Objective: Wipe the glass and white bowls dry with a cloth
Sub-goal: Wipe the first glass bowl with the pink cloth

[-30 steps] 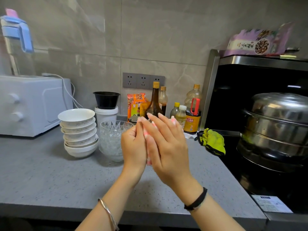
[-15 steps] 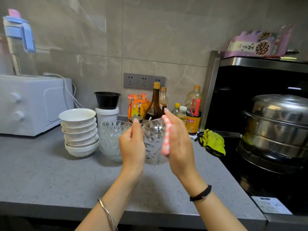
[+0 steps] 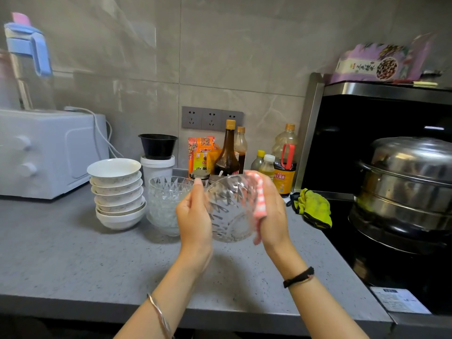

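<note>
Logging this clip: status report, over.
Left hand grips clear cut-glass bowl, mid-air. Right hand holds pink checked cloth against its side. Nothing obstructing.

1. A left hand holds a patterned glass bowl, tipped on its side above a grey surface.
2. A right hand holds a pink-and-white cloth against the bowl's right side.
3. Behind and to the left, a stack of white bowls stands on the surface just beside a second glass bowl.
4. To the right are a green rag and a steel pot.

cut-glass bowl, checked cloth, matt speckled counter, shiny steel steamer.
</note>
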`<control>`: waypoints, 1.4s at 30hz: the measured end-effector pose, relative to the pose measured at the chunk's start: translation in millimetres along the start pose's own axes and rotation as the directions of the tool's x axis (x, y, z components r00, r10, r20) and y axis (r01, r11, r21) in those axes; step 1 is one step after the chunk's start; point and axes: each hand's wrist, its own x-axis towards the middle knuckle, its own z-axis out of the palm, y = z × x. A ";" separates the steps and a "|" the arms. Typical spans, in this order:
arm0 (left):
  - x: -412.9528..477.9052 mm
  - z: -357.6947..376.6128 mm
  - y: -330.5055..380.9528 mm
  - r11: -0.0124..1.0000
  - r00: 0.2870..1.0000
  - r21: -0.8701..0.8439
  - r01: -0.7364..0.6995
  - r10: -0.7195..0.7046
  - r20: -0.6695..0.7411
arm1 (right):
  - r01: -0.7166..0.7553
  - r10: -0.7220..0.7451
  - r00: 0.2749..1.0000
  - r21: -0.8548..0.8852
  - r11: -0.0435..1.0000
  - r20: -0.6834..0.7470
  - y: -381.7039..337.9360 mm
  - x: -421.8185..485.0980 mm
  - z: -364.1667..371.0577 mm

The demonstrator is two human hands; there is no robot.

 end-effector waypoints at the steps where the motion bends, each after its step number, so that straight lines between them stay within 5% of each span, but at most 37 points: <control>1: 1.5 -0.3 -1.9 0.999 1.000 -0.036 0.025 -0.026 -0.015 | -0.151 0.154 0.988 0.123 0.981 -0.015 2.9 -0.5 -1.5; 3: 3.5 1.6 -4.0 0.995 0.998 -0.075 0.067 -0.068 -0.010 | -0.353 0.375 0.927 0.329 0.876 -0.002 7.7 -2.9 -1.4; 5: 5.8 3.9 -4.4 0.995 0.996 -0.043 0.092 -0.091 0.023 | -0.354 0.408 0.911 0.406 0.843 -0.053 9.2 -4.7 0.9; 10: 11.6 3.4 2.2 0.926 0.921 0.322 0.197 -0.287 0.262 | -0.021 0.075 0.960 0.199 0.980 -0.269 10.8 -0.5 -4.0; 14: 15.0 -8.8 18.0 0.802 0.634 0.385 0.457 -0.597 0.492 | 0.351 -0.370 0.922 -0.151 0.924 -0.118 13.7 -1.1 -13.1; 16: 18.9 -15.1 23.0 0.700 0.452 0.385 0.602 -0.696 0.558 | 0.421 -0.443 0.895 -0.243 0.874 -0.041 13.0 -0.7 -16.7; 18: 23.2 -19.4 23.6 0.626 0.362 0.331 0.706 -0.720 0.592 | 0.445 -0.465 0.885 -0.311 0.839 0.012 15.7 -0.5 -20.7; 21: 20.9 -21.4 15.9 0.601 0.425 0.160 0.783 -0.704 0.568 | 0.389 -0.371 0.921 -0.332 0.859 0.118 16.8 -3.5 -23.6; 25: 10.3 -23.4 2.6 0.718 0.577 0.060 0.694 -0.603 0.551 | 0.139 -0.124 0.986 -0.135 0.981 0.116 -10.9 -3.8 -25.1; 30: 1.5 -22.5 -8.7 0.822 0.664 0.048 0.568 -0.492 0.563 | 0.023 0.029 0.977 -0.245 0.969 0.210 -33.2 12.1 -16.5; 31: 0.5 -20.6 -9.6 0.839 0.685 0.047 0.543 -0.475 0.552 | 0.034 0.082 0.961 -0.407 0.913 0.265 -32.9 13.5 -13.9; 33: 0.2 -17.6 -12.0 0.868 0.731 0.009 0.497 -0.424 0.535 | 0.176 0.230 0.895 -0.777 0.605 0.381 -29.7 12.8 -16.1; 35: 0.5 -18.5 -12.8 0.895 0.780 -0.009 0.446 -0.384 0.494 | 0.387 0.261 0.840 -0.863 0.325 0.475 -30.8 7.5 -19.4; 38: 4.8 -24.6 -13.7 0.926 0.836 -0.001 0.377 -0.340 0.431 | 0.610 0.168 0.719 -0.729 0.311 0.674 -34.2 -1.4 -23.9; 42: 8.0 -24.2 -14.9 0.943 0.880 0.054 0.329 -0.327 0.344 | 0.698 0.251 0.656 -0.699 0.155 0.711 -19.8 -7.6 -32.5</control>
